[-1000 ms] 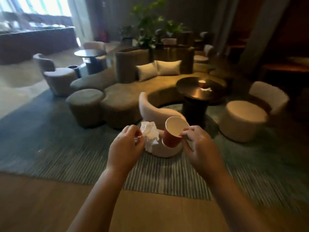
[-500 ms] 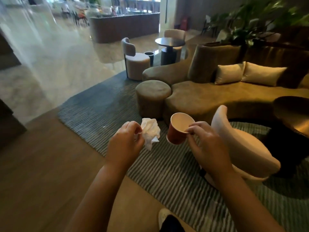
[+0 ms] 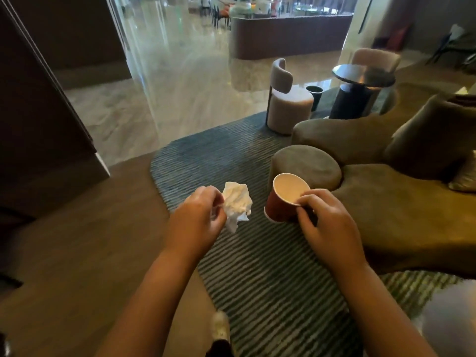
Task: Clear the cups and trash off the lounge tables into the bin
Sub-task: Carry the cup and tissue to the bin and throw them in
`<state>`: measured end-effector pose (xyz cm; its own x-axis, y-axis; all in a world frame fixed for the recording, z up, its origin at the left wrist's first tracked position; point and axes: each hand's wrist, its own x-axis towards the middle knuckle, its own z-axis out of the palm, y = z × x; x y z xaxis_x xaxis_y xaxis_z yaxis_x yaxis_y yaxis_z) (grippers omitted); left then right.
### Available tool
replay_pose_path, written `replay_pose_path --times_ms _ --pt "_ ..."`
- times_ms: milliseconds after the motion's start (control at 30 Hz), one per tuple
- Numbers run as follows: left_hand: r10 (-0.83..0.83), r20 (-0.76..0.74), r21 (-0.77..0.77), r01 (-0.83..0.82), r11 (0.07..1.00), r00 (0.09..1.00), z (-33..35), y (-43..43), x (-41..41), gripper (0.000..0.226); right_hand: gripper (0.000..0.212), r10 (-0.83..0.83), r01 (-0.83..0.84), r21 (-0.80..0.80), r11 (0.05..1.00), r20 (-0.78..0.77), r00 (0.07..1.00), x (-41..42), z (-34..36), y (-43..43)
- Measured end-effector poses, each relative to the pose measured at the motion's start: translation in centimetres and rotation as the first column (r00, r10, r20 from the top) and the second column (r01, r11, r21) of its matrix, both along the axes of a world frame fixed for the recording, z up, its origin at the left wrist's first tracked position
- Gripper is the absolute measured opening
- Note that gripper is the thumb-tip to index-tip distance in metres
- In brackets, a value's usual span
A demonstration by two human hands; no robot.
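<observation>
Red paper cup [image 3: 279, 206], tilted, is pinched at its rim by the right hand [image 3: 327, 222]. The left hand [image 3: 198, 220] pinches a crumpled white napkin [image 3: 237, 202] just left of it, both above the striped rug [image 3: 257, 279]. A dark bin [image 3: 314, 95] stands far, beside a round table [image 3: 363, 76].
</observation>
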<state>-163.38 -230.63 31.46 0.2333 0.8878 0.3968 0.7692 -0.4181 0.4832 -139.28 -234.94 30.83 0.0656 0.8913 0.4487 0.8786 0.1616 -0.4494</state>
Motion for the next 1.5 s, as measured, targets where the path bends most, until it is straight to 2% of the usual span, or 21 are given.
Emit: replay_pose_path --times_ms 200,467,667,900,1200,1367,1500 --pt "0.09 0.008 -0.004 -0.09 0.996 0.996 -1.8 16.3 -0.9 0.01 0.013 0.084 -0.084 -0.017 0.996 -0.007 0.996 -1.2 -2.2 18.5" --pt "0.061 -0.033 -0.029 -0.062 0.998 0.998 0.3 40.2 0.4 0.009 0.011 0.059 -0.061 -0.024 0.998 -0.049 0.997 -1.3 -0.8 42.4" --pt "-0.005 -0.048 -0.059 0.003 0.998 0.999 0.0 57.3 4.8 0.01 0.012 -0.032 0.03 -0.03 0.999 -0.08 0.996 3.5 -1.9 57.1" --pt "-0.008 -0.078 -0.079 0.002 0.997 0.997 -0.9 78.9 11.4 0.011 0.012 -0.084 0.08 -0.04 0.996 -0.113 0.99 10.8 -4.0 78.6" --pt "0.072 -0.082 -0.048 -0.076 0.996 0.994 1.6 101.2 13.7 0.011 0.012 0.024 -0.027 -0.032 0.999 -0.084 0.996 14.3 -1.5 103.7" --pt "0.108 -0.092 -0.034 -0.111 0.993 0.99 0.2 114.0 13.6 0.009 0.01 0.07 -0.071 -0.006 0.997 -0.071 0.995 13.9 -2.6 116.5" --pt "0.111 -0.061 -0.046 -0.114 0.992 0.992 -0.8 125.4 13.2 0.007 0.016 0.092 -0.092 -0.03 0.995 -0.008 0.996 13.3 -3.6 128.0"
